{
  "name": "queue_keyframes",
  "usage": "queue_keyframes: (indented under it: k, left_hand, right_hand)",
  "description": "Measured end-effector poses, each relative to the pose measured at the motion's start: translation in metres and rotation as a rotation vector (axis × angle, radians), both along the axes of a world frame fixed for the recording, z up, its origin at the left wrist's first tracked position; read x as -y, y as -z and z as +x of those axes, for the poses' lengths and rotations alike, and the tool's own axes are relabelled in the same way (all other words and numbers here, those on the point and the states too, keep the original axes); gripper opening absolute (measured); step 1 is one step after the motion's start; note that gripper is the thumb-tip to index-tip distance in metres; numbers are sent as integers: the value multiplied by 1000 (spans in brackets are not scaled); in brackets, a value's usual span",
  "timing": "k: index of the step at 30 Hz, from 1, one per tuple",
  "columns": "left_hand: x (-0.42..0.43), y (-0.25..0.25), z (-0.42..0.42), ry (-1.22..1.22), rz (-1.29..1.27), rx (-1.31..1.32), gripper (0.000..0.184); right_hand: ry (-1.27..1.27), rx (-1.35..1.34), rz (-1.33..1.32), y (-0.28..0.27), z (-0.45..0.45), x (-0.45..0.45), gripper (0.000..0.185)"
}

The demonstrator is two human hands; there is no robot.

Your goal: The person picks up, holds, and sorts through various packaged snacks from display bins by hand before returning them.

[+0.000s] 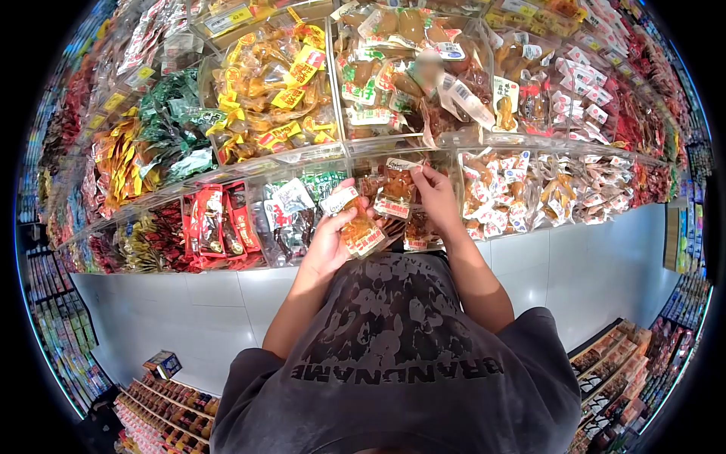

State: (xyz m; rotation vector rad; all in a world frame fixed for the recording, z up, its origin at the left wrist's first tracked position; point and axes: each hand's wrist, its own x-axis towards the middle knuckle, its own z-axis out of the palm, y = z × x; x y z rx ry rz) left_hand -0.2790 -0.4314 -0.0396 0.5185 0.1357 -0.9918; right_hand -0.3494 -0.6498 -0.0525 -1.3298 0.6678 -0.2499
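My left hand [330, 240] is closed around a clear snack packet [358, 223] with orange-brown food inside and a white label at its top. Just to the right, the fingers of my right hand [439, 195] pinch the upper edge of a second snack packet [395, 189], which has reddish-brown contents and a red-and-white label. Both packets are over a clear bin in the front row. Below my right hand lies another similar packet [420, 228]. My hands partly cover the bin's contents.
Clear dividers [340, 83] split the sloping display into bins of wrapped snacks. Yellow-labelled packets [276, 87] fill a bin behind to the left; white-labelled ones [495, 185] lie to the right. Pale floor [227, 303] shows below, with stocked shelves [162, 408] further off.
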Motion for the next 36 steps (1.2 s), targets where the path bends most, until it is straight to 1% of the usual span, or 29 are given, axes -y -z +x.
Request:
queue_keyframes:
  k: [2, 4, 5, 6, 8, 9, 10, 12, 13, 14, 16, 17, 18, 20, 22, 24, 28, 30, 33, 36]
  left_hand:
    - [1, -3, 1, 5, -4, 22, 64]
    - [2, -2, 1, 13, 13, 46, 61]
    - [3, -2, 1, 21, 30, 72, 58]
    - [4, -2, 2, 19, 33, 72, 58]
    - [5, -1, 1, 52, -45, 43, 55]
    - [3, 2, 1, 89, -108, 77, 55]
    - [3, -1, 1, 85, -101, 76, 55]
    - [4, -11, 0, 125, -91, 37, 57]
    - [7, -16, -2, 130, -50, 56, 61]
    - [7, -17, -3, 127, -46, 55, 61]
    - [5, -17, -6, 118, -30, 7, 61]
    - [3, -9, -5, 161, -74, -1, 64]
    - [2, -5, -5, 160, -72, -3, 64]
    - [3, -4, -4, 220, -89, -64, 67]
    - [4, -7, -6, 198, -66, -38, 69]
    - [5, -10, -6, 220, 68, 24, 77]
    - [6, -11, -5, 233, -23, 20, 76]
    - [14, -21, -7, 112, -96, 105, 67]
    - [10, -16, -4, 118, -156, 114, 70]
    - [9, -19, -3, 131, -188, 135, 74]
  right_hand:
    - [5, -51, 1, -12, -2, 1, 31]
    - [61, 5, -2, -15, -3, 1, 29]
    - [85, 38, 48, -22, -1, -2, 28]
    - [83, 37, 51, -23, -1, -1, 28]
    - [9, 61, 46, -28, -1, 1, 28]
    - [-12, 60, 59, -31, -1, -1, 26]
    - [-16, 59, 66, -36, -2, -2, 26]
    - [-149, -14, 5, -47, -3, -4, 26]
    - [-136, 14, 29, -61, 0, -13, 24]
    - [-139, 13, 33, -63, 0, -16, 24]
    - [-236, -13, 16, -67, -1, -19, 23]
    - [-286, -53, 77, -76, -1, -20, 22]
    - [-287, -54, 79, -76, -1, -21, 22]
    - [-374, -54, 36, -74, -2, -24, 23]
    - [-394, -58, 67, -73, -4, -25, 25]
    - [-382, -17, 31, -76, -5, -27, 27]
    - [-429, -24, 70, -76, -7, -28, 27]
    - [-454, 6, -79, -76, -9, -31, 25]
    - [-459, 20, -153, -62, -11, -31, 23]
    - [-447, 27, -181, -72, -10, -33, 24]
